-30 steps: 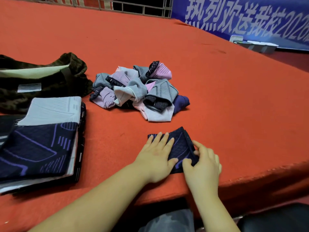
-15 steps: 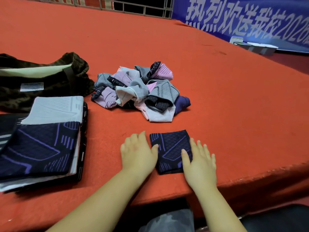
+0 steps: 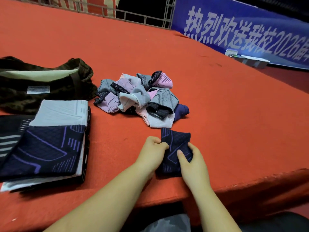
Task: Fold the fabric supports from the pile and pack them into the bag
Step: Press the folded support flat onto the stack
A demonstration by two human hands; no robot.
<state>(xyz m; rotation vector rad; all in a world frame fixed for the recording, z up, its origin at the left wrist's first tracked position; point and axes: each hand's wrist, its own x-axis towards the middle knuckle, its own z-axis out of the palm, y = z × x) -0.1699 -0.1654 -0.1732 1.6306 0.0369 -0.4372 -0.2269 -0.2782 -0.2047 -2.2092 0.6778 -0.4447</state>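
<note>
A folded navy fabric support point(image 3: 175, 141) with purple lines lies near the front edge of the red table. My left hand point(image 3: 153, 154) pinches its left edge with curled fingers. My right hand point(image 3: 192, 160) grips its right side, thumb on top. Behind it sits the pile point(image 3: 140, 96) of grey, pink and navy supports. A dark camouflage bag point(image 3: 41, 87) lies open at the left, its pale lining showing.
A stack of flat folded supports point(image 3: 50, 141), navy on top with a grey one behind, lies at the left front. The red table point(image 3: 234, 123) ends just under my wrists. A blue banner point(image 3: 242, 30) and small boxes point(image 3: 250, 60) stand at the far right.
Both hands went from lying flat beside and on the navy support to curling round its edges. The support now looks narrower and bunched between them.
</note>
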